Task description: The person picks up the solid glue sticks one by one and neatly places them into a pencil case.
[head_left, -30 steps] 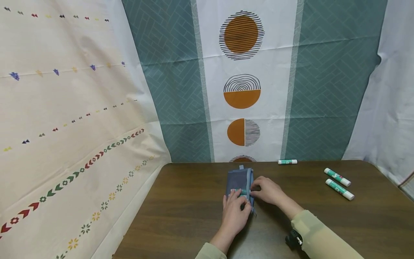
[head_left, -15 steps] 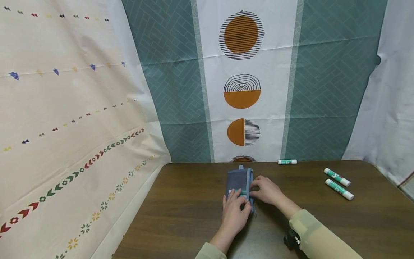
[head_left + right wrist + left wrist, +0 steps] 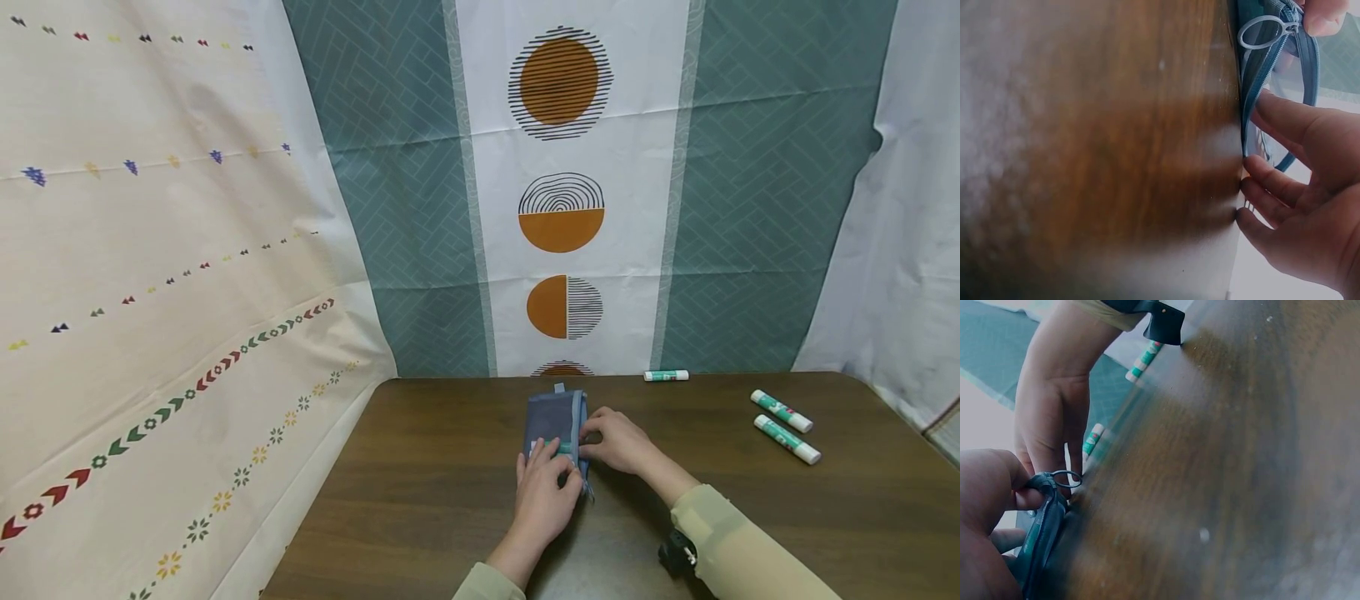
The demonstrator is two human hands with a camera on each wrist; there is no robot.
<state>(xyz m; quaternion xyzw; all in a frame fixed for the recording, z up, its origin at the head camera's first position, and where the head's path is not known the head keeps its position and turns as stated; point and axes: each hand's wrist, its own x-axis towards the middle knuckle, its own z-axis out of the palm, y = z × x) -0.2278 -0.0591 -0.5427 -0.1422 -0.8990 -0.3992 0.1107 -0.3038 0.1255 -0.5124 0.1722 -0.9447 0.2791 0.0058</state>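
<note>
A grey-blue zipper pouch (image 3: 551,412) with a see-through mesh face lies on the table, its zipper side to the right. Inside it, a green-and-white glue stick (image 3: 564,447) shows partly, crosswise under the mesh. My left hand (image 3: 546,493) rests over the pouch's near part, thumb and finger pinching the zipper end beside the ring pull (image 3: 1067,479). At the parted zipper edge (image 3: 1311,69), my right hand (image 3: 619,442) holds the pouch's side. In the right wrist view, one fingertip of that hand is hidden behind the zipper band, other fingertips low by the table.
Two glue sticks (image 3: 782,410) lie side by side at the right of the brown table (image 3: 420,500). Another glue stick (image 3: 666,376) is at the back edge, before the hanging cloth (image 3: 750,208). A black wrist device (image 3: 677,554) hangs under the right sleeve.
The glue stick in the pouch has slid slightly left, deeper inside. My right hand and forearm have shifted a little left; my left hand stays in place.
</note>
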